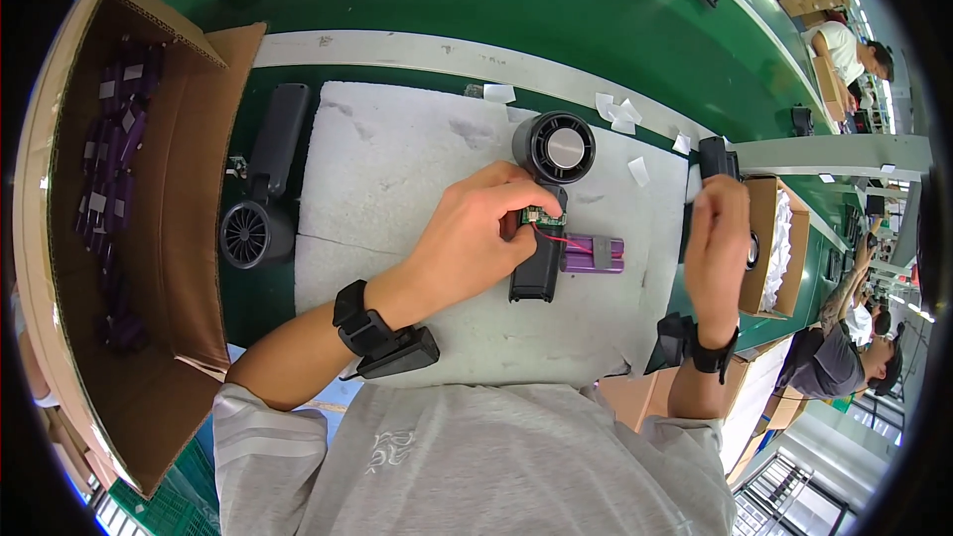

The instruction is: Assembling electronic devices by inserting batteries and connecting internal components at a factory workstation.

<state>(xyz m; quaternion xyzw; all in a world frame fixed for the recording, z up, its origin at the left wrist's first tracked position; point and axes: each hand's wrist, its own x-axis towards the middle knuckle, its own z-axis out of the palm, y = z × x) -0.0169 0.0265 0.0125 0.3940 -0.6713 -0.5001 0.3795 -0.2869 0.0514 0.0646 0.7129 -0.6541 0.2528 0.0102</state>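
On the white foam pad [387, 149] lies an opened handheld fan [566, 148], its round head at the far end and its black handle pointing toward me. My left hand [467, 233] pinches the small green circuit board [544, 217] on the handle with thumb and forefinger. Thin red wires run from the board to a purple battery pack [593, 254] just right of the handle. My right hand [719, 248] is at the pad's right side, fingers curled together, over another black handheld fan [717, 157]. What its fingers hold, if anything, is hidden.
At left stands a large cardboard box [179, 238] with several purple battery packs [109, 159]. Beside it lies another black fan [256, 235]. White paper pieces [620, 113] lie along the pad's far edge. A smaller carton [764, 278] stands at right. People work farther right.
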